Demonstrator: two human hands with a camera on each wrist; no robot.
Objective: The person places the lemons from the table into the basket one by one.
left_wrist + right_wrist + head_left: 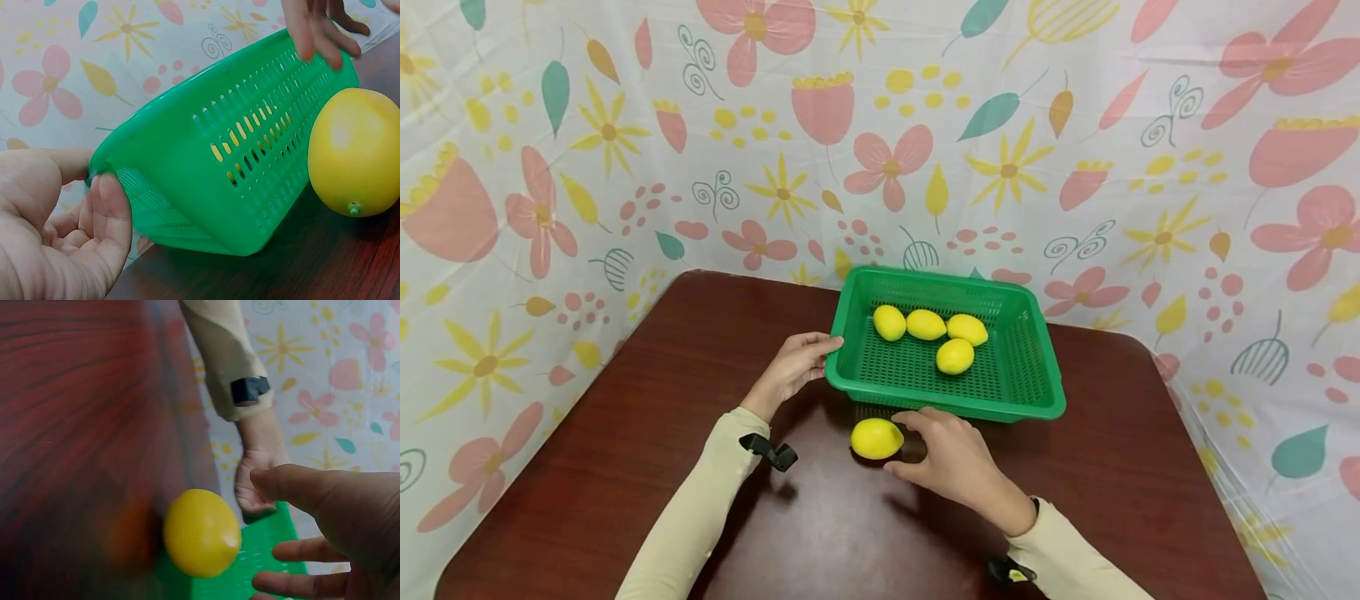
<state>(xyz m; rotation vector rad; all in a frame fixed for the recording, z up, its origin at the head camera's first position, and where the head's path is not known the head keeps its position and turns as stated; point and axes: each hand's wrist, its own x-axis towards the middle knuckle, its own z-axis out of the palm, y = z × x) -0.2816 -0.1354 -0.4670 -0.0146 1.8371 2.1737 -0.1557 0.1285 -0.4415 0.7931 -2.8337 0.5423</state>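
Observation:
My left hand (793,367) grips the left rim of a green plastic basket (940,403), thumb on top and fingers curled beneath the edge, as the left wrist view shows. Inside the basket lie several yellow lemons (955,357), grouped toward its back and middle. One more lemon (877,438) rests on the table just in front of the basket. My right hand (955,454) is at this lemon's right side, thumb and fingers spread apart. In the right wrist view a gap shows between the fingers and the lemon (202,533).
The dark reddish-brown table (625,400) has a glossy top with rounded back corners. Behind it and along both sides hangs a white floral cloth (887,100). The basket stands close to the table's back edge. A black strap mount (767,451) is on the left wrist.

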